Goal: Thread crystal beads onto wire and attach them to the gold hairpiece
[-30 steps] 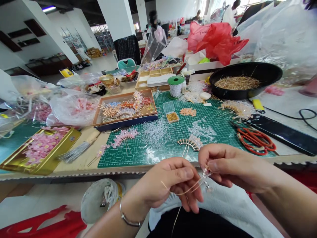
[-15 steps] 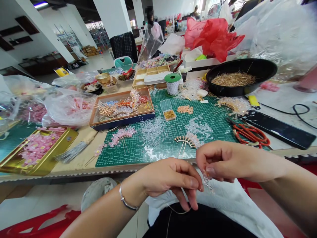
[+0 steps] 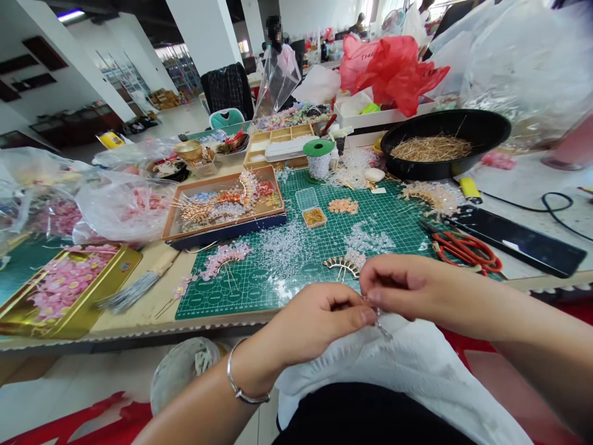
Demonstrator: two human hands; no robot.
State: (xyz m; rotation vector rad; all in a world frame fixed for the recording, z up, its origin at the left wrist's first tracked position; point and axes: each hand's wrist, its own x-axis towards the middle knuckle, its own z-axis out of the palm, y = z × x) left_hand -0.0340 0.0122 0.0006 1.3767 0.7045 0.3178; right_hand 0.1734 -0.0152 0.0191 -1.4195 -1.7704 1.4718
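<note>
Clear glass-beaded wire sprig point(image 3: 382, 327) is pinched by the fingers of the right hand point(image 3: 410, 287); the left hand point(image 3: 315, 330) is curled, its contact unclear. Light, fragile: holding by the wire stem point(image 3: 378, 319) is advised.

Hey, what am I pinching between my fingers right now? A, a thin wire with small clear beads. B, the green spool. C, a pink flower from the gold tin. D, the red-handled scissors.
A. The left hand and right hand meet at the fingertips around a thin wire with small clear beads, which shows just below them.
</note>
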